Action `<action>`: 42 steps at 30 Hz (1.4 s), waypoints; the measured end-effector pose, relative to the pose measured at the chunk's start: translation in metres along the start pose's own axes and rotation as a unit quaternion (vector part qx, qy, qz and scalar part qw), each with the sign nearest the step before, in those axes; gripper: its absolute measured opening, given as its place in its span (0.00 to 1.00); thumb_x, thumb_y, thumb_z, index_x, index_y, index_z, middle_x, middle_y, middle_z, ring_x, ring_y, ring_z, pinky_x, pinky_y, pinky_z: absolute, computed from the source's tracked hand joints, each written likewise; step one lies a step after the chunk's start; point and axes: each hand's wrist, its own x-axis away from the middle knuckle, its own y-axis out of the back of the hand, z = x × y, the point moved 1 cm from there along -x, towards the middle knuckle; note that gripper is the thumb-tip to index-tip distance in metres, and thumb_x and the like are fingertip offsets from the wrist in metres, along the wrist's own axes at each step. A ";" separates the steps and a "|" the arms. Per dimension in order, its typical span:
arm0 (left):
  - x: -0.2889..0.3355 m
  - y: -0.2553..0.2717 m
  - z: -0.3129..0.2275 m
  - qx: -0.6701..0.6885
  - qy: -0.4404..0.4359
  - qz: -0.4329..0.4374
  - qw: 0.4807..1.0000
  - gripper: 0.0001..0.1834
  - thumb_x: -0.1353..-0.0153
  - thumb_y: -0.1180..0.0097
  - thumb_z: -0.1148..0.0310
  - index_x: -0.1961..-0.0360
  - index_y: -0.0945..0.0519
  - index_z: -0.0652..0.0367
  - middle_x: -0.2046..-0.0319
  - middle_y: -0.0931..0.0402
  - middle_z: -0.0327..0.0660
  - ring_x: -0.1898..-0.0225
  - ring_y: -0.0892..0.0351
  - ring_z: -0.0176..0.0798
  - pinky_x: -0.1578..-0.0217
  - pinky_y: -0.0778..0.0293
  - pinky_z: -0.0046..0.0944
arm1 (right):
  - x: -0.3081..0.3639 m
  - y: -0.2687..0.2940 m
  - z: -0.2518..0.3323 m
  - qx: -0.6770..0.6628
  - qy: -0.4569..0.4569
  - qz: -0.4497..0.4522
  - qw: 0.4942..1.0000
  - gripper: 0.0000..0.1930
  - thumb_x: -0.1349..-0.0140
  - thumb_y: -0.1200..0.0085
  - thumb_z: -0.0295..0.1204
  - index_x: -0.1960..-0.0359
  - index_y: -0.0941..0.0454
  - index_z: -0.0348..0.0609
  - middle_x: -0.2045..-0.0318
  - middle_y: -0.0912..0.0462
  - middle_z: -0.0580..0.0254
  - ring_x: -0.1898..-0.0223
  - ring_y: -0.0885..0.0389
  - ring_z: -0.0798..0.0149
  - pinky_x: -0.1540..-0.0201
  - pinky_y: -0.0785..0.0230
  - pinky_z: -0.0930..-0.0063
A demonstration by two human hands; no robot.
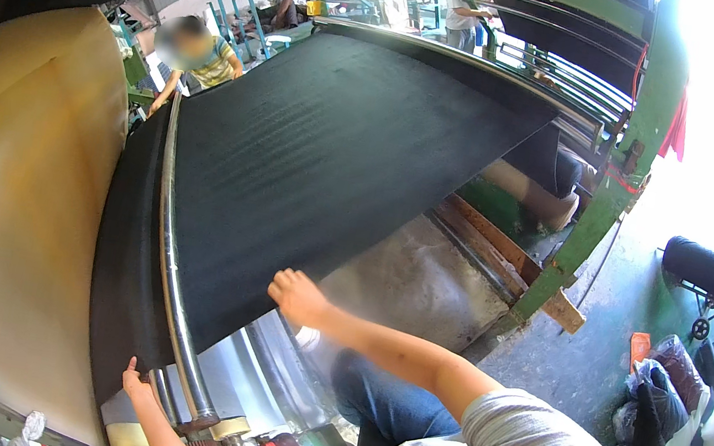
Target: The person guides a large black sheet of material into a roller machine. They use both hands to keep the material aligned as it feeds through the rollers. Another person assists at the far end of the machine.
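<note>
One wide, matte black sheet (320, 162) is spanning the machine, passing beneath one shiny, round metal bar (172, 269) toward one broad, smooth, tan-gold drum (28, 202). The right hand (298, 297) is curling its fingers at the sheet's near edge; the left hand (133, 382), partly open, is reaching the lower corner beside the drum. Whether either is gripping, I cannot tell. One co-worker (213, 65) is leaning in at the far edge. One black roll (711, 274) is resting at right.
</note>
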 end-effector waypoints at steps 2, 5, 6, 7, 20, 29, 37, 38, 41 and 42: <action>0.008 -0.006 0.006 0.019 0.000 -0.007 1.000 0.25 0.56 0.66 0.80 0.62 0.18 0.56 0.63 0.21 0.49 0.67 0.20 0.49 0.71 0.21 0.45 | -0.002 0.014 -0.023 0.053 -0.084 0.023 0.995 0.10 0.50 0.48 0.31 0.66 0.27 0.43 0.65 0.28 0.59 0.56 0.30 0.59 0.55 0.38 0.68; 0.012 -0.003 0.004 0.017 -0.007 0.003 1.000 0.25 0.55 0.66 0.79 0.61 0.18 0.56 0.63 0.21 0.49 0.67 0.21 0.49 0.71 0.21 0.45 | 0.002 0.017 -0.047 0.063 -0.161 0.052 0.984 0.09 0.48 0.47 0.30 0.66 0.25 0.42 0.65 0.24 0.58 0.57 0.27 0.59 0.53 0.38 0.67; 0.017 -0.009 0.005 0.020 -0.003 0.008 1.000 0.24 0.54 0.66 0.79 0.61 0.18 0.56 0.63 0.21 0.49 0.66 0.20 0.49 0.70 0.21 0.45 | 0.007 0.011 -0.052 0.059 -0.136 0.082 0.985 0.08 0.48 0.48 0.30 0.67 0.24 0.43 0.66 0.22 0.58 0.58 0.26 0.60 0.54 0.37 0.67; 0.021 -0.016 0.007 0.022 0.002 0.013 1.000 0.24 0.54 0.66 0.79 0.61 0.18 0.56 0.63 0.21 0.50 0.66 0.20 0.50 0.69 0.21 0.45 | 0.012 0.004 -0.052 0.055 -0.112 0.112 0.986 0.08 0.47 0.49 0.30 0.67 0.23 0.43 0.66 0.21 0.58 0.58 0.25 0.60 0.54 0.36 0.67; -0.002 0.007 -0.001 0.059 -0.037 -0.019 0.997 0.18 0.49 0.60 0.68 0.63 0.19 0.58 0.62 0.20 0.45 0.63 0.21 0.48 0.63 0.22 0.49 | 0.017 -0.032 0.041 -0.012 -0.059 0.089 0.994 0.07 0.46 0.52 0.30 0.70 0.25 0.41 0.73 0.21 0.57 0.66 0.21 0.59 0.62 0.33 0.66; 0.018 -0.007 -0.016 -0.032 -0.043 -0.275 0.960 0.13 0.45 0.53 0.67 0.63 0.21 0.59 0.54 0.23 0.42 0.61 0.24 0.45 0.61 0.26 0.46 | 0.010 -0.036 0.059 -0.048 0.016 0.001 0.999 0.06 0.49 0.51 0.31 0.71 0.28 0.44 0.70 0.28 0.59 0.63 0.28 0.59 0.60 0.36 0.68; 0.007 -0.007 0.004 -0.015 0.024 0.117 0.993 0.19 0.48 0.57 0.72 0.58 0.18 0.50 0.60 0.21 0.45 0.63 0.22 0.50 0.60 0.23 0.50 | 0.011 0.016 -0.045 0.067 -0.178 0.000 0.982 0.09 0.50 0.47 0.31 0.67 0.25 0.43 0.65 0.27 0.56 0.57 0.30 0.56 0.55 0.39 0.65; -0.001 -0.003 0.003 -0.003 0.035 0.112 0.993 0.20 0.48 0.58 0.73 0.57 0.18 0.50 0.60 0.21 0.45 0.62 0.22 0.50 0.60 0.22 0.51 | 0.012 0.017 -0.056 0.086 -0.211 0.010 0.974 0.09 0.51 0.46 0.30 0.68 0.24 0.43 0.64 0.25 0.57 0.56 0.29 0.57 0.54 0.38 0.66; -0.015 0.002 0.002 0.056 0.027 0.043 0.997 0.24 0.49 0.63 0.75 0.56 0.18 0.49 0.57 0.21 0.48 0.60 0.22 0.52 0.59 0.22 0.54 | 0.027 0.003 -0.069 0.056 -0.108 0.064 0.991 0.06 0.47 0.50 0.31 0.72 0.24 0.44 0.71 0.21 0.60 0.63 0.23 0.59 0.59 0.36 0.66; -0.014 -0.003 0.006 0.040 0.040 0.020 0.998 0.24 0.47 0.64 0.77 0.58 0.18 0.46 0.61 0.19 0.47 0.66 0.20 0.49 0.66 0.20 0.49 | 0.032 -0.001 -0.066 0.058 -0.103 0.066 0.991 0.06 0.47 0.51 0.31 0.72 0.24 0.44 0.72 0.20 0.59 0.64 0.23 0.59 0.59 0.35 0.66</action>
